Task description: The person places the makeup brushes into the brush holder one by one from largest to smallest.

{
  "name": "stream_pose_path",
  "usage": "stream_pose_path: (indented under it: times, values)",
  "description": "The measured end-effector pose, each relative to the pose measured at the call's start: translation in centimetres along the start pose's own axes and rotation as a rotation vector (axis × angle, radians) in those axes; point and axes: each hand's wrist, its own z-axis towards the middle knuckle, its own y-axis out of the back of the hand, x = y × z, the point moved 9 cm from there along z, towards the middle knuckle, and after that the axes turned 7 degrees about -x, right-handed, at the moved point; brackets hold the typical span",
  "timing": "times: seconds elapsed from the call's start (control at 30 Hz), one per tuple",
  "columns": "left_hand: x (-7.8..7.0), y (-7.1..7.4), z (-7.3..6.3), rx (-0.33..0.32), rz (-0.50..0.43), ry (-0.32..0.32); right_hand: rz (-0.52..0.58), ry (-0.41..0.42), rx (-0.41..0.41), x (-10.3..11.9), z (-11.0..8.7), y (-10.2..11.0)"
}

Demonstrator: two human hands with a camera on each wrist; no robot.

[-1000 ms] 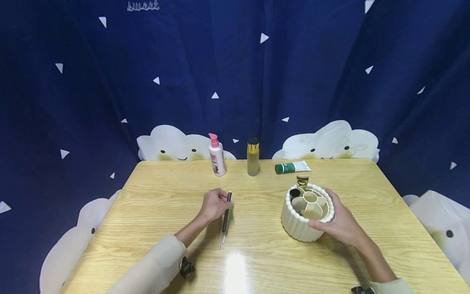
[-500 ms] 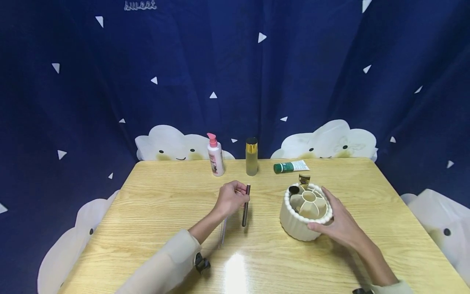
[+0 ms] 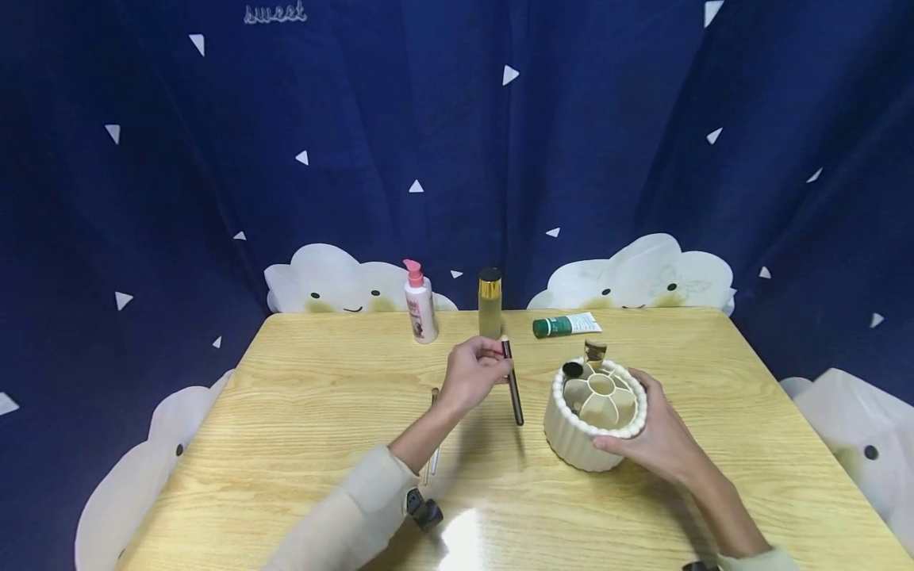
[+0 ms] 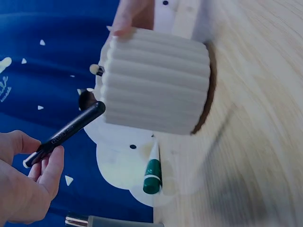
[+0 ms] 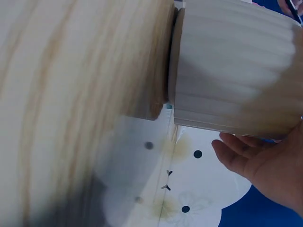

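Note:
My left hand [image 3: 474, 373] pinches a slim black makeup brush [image 3: 515, 392] near its pale-tipped end. The brush's dark handle end points down toward the table, just left of a round cream organizer [image 3: 571, 424]. In the left wrist view that handle end [image 4: 97, 109] overlaps the organizer's rim. My right hand [image 3: 664, 432] grips the organizer from the right, thumb at the front of its beaded rim and fingers behind. Inside its divided compartments stand a dark-headed brush [image 3: 573, 370] and a gold-coloured piece [image 3: 595, 352]. A small pale-tipped brush [image 4: 96, 69] also sticks out of it.
Thin sticks [image 3: 434, 460] lie on the wooden table, partly behind my left forearm. Along the back are a pink-topped pump bottle [image 3: 421, 316], a bottle with a black and gold cap [image 3: 490, 305], and a green and white tube [image 3: 567, 324] lying flat. A blue curtain [image 3: 457, 159] hangs behind.
My left hand has lifted the black brush off the thin sticks and carried it right, close to the organizer. My right hand has kept its grip on the organizer.

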Motion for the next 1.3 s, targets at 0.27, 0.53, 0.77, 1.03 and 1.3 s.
stream_pose_path:
  times: [0.27, 0.53, 0.77, 1.03, 1.3]
  values:
    - [-2.1, -1.2, -0.3, -0.039, -0.072, -0.062, -0.005, -0.009, -0.007, -0.2, -0.2, -0.1]
    - [-2.7, -2.6, -0.5, -0.040, -0.098, -0.135, -0.015, 0.005, -0.005, -0.1, -0.1, -0.3]
    - [-3.0, -3.6, -1.1, -0.012, -0.066, -0.172, -0.023, -0.022, 0.012, -0.3, -0.1, -0.3]
    - [-2.0, -4.5, -2.0, 0.035, -0.017, -0.176, 0.003, -0.017, 0.015, -0.2, -0.1, -0.4]
    - [-1.5, -5.7, -2.4, 0.091, 0.063, -0.264, 0.018, 0.004, 0.009, -0.1, 0.0, -0.5]
